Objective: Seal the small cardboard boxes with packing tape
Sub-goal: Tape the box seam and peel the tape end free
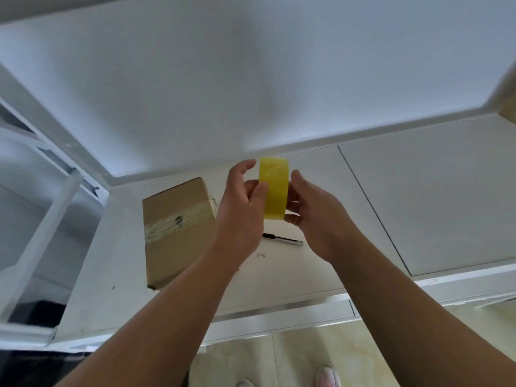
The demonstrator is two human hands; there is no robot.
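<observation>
- The white table [279,277] runs across the middle of the view, set against a white wall. Pale floor tiles show below its front edge.
- A small cardboard box [176,247] lies flat on the table, left of the hands. Its flaps are down, and a wrinkled strip of clear tape [167,223] crosses its top and runs over the right edge.
- The left hand [241,210] grips the roll from the left — thumb pressed on the outer face, fingers curled round the far side.
- The right hand [315,213] grips the roll from the right, fingers curled onto its edge.
- The yellow tape roll [273,188] is held upright between both hands, above the table and just right of the box.
- A slim black-and-silver tool [283,239] lies on the table under the hands. I cannot tell whether it is a knife or a pen.
</observation>
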